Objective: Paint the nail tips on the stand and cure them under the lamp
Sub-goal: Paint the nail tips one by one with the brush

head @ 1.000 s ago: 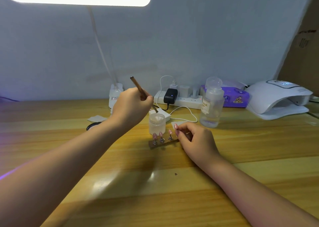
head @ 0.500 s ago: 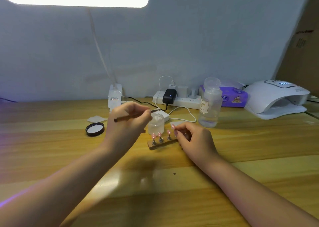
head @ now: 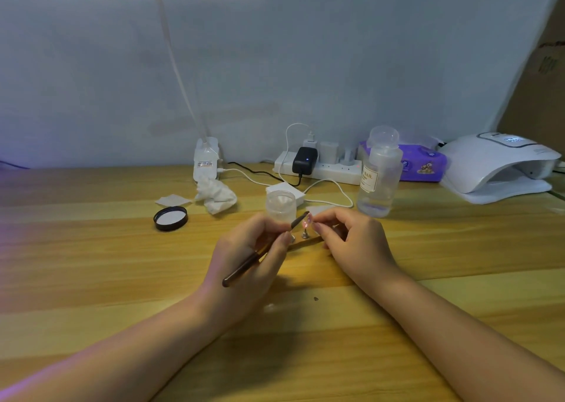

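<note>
Since the earlier frame, the brush (head: pixel 265 251) is being lowered from the jar (head: pixel 280 206) to the pink nail tip (head: pixel 306 222) on the stand (head: pixel 308 239). It is being pinched in the left hand (head: pixel 249 267); the right hand (head: pixel 354 242) is steadying the tip with curled fingers. The curing lamp (head: pixel 501 166) is standing well apart, a bottle (head: pixel 379 178) between.

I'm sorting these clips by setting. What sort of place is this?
Probably a home or small-studio nail-art desk: a white curing lamp at the far right, a clear bottle labelled NAIL, and a brush held at pink nail tips on a stand.
</note>
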